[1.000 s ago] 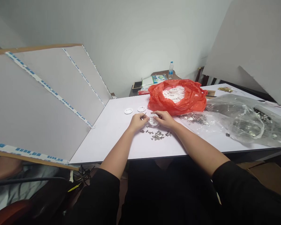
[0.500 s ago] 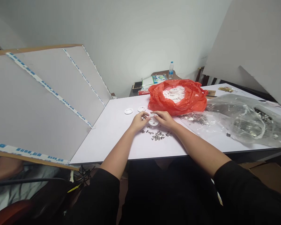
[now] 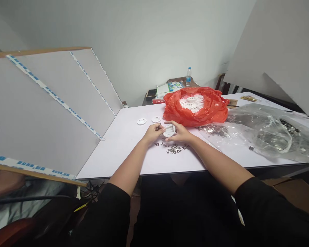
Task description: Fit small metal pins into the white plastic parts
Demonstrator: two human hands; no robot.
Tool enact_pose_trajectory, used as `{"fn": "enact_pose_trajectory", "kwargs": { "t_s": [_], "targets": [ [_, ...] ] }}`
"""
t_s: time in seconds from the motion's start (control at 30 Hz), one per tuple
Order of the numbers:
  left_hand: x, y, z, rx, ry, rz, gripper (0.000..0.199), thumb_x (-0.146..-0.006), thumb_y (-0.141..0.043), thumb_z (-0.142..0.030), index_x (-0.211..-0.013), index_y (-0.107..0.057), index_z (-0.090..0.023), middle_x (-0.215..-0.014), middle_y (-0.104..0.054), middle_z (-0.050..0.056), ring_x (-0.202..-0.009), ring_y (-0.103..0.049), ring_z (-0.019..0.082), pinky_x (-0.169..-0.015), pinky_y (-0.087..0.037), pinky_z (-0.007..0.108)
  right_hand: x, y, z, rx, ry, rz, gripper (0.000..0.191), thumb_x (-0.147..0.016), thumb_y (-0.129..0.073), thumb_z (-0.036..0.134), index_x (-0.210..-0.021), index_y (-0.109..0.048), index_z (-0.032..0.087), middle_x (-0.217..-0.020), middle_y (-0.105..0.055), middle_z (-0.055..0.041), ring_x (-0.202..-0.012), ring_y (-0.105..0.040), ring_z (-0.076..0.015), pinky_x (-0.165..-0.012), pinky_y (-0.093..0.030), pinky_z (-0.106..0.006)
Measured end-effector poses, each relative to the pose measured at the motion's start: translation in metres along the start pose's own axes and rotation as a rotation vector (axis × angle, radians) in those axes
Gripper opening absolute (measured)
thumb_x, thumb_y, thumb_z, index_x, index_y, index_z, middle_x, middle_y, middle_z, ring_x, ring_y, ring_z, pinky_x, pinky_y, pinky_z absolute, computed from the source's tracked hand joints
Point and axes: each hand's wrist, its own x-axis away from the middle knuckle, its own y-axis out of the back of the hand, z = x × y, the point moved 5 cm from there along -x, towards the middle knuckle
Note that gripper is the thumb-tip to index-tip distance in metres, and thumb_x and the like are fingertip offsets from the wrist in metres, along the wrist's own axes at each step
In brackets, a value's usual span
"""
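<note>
- A white tabletop (image 3: 113, 151) stands before you, a crumpled red plastic bag (image 3: 216, 109) at its far edge.
- Your right hand (image 3: 181, 133) grips a round white plastic disc (image 3: 169, 130) between far and near edges.
- Your left hand (image 3: 152, 133) pinches a thin dark piece (image 3: 159, 124), too small to identify.
- Small silvery metal pieces (image 3: 174, 149) lie nearer the front edge.

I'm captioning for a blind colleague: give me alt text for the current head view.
A right hand holds a round white part over a white table while the left hand touches the part's edge. Small metal pieces lie scattered nearer the camera; two white discs and a red bag of white parts lie farther back.
</note>
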Motion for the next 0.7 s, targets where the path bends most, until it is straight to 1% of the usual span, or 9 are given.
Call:
{"fn": "enact_pose_trajectory", "kwargs": {
  "t_s": [0.1,0.17,0.27,0.3,0.37,0.47,0.53,0.6,0.7],
  "targets": [
    [-0.001,0.001,0.004,-0.133,0.014,0.016,0.03,-0.075,-0.072,-0.04,-0.085,-0.062,-0.013,-0.077,-0.062,0.004,-0.07,-0.056,0.014,-0.068,-0.043,0.028,-0.001,0.001,-0.002,0.09,0.03,-0.002,0.075,-0.067,-0.079,0.047,-0.127,-0.053,0.011,-0.111,-0.063,-0.0096,-0.095,-0.06,-0.0129,-0.085,-0.048,-0.024],
    [-0.003,0.005,0.005,-0.285,-0.025,0.018,0.026,-0.082,-0.067,-0.037,-0.094,-0.067,-0.015,-0.086,-0.066,0.006,-0.078,-0.059,0.018,-0.073,-0.044,0.03,-0.001,0.001,-0.003,0.166,0.089,0.002,0.066,-0.067,-0.077,0.045,-0.119,-0.057,0.011,-0.113,-0.062,-0.0098,-0.1,-0.059,-0.0145,-0.091,-0.047,-0.026],
    [-0.004,0.011,0.003,-0.491,-0.127,0.012,0.027,-0.089,-0.057,-0.026,-0.109,-0.073,-0.018,-0.101,-0.066,0.009,-0.095,-0.059,0.021,-0.089,-0.044,0.034,-0.002,0.002,-0.009,0.228,0.131,0.039,0.063,-0.065,-0.076,0.04,-0.118,-0.058,0.011,-0.116,-0.06,-0.0099,-0.106,-0.058,-0.0165,-0.096,-0.046,-0.028],
    [-0.004,0.012,0.002,-0.535,-0.158,0.017,0.03,-0.09,-0.055,-0.023,-0.113,-0.074,-0.018,-0.102,-0.064,0.01,-0.098,-0.059,0.021,-0.092,-0.044,0.034,-0.002,0.002,-0.012,0.242,0.126,0.057,0.063,-0.065,-0.076,0.038,-0.119,-0.057,0.011,-0.116,-0.059,-0.0097,-0.106,-0.058,-0.0164,-0.095,-0.046,-0.028],
    [-0.004,0.013,0.001,-0.586,-0.2,0.049,0.034,-0.088,-0.055,-0.021,-0.117,-0.075,-0.019,-0.098,-0.062,0.01,-0.095,-0.058,0.02,-0.092,-0.045,0.034,-0.001,0.001,-0.017,0.264,0.101,0.093,0.062,-0.064,-0.074,0.033,-0.119,-0.056,0.011,-0.115,-0.059,-0.0091,-0.1,-0.057,-0.0147,-0.088,-0.046,-0.025],
    [-0.002,0.011,0.004,-0.602,-0.202,0.156,0.03,-0.083,-0.064,-0.024,-0.11,-0.078,-0.022,-0.088,-0.062,0.008,-0.083,-0.058,0.019,-0.084,-0.046,0.034,0.0,-0.001,-0.02,0.294,0.061,0.143,0.059,-0.063,-0.073,0.031,-0.116,-0.055,0.012,-0.109,-0.059,-0.0074,-0.09,-0.054,-0.0118,-0.076,-0.043,-0.021],
    [-0.001,0.01,0.006,-0.602,-0.191,0.212,0.023,-0.08,-0.069,-0.026,-0.1,-0.08,-0.023,-0.082,-0.065,0.007,-0.076,-0.058,0.019,-0.08,-0.045,0.034,0.001,-0.002,-0.019,0.307,0.046,0.154,0.057,-0.063,-0.072,0.031,-0.113,-0.054,0.011,-0.104,-0.058,-0.0063,-0.086,-0.051,-0.0108,-0.074,-0.041,-0.02],
    [0.0,0.009,0.007,-0.615,-0.195,0.222,0.019,-0.08,-0.07,-0.028,-0.095,-0.081,-0.024,-0.083,-0.069,0.006,-0.074,-0.058,0.018,-0.078,-0.044,0.034,0.001,-0.003,-0.018,0.307,0.036,0.152,0.055,-0.062,-0.071,0.03,-0.11,-0.053,0.011,-0.102,-0.057,-0.0056,-0.085,-0.049,-0.0101,-0.073,-0.039,-0.019],
    [0.0,0.008,0.007,-0.653,-0.206,0.213,0.019,-0.082,-0.068,-0.031,-0.095,-0.081,-0.025,-0.084,-0.07,0.006,-0.073,-0.058,0.018,-0.075,-0.043,0.034,0.002,-0.003,-0.017,0.281,0.031,0.154,0.053,-0.062,-0.071,0.029,-0.108,-0.052,0.011,-0.102,-0.055,-0.0055,-0.083,-0.047,-0.0092,-0.071,-0.038,-0.018]
  ]
}}
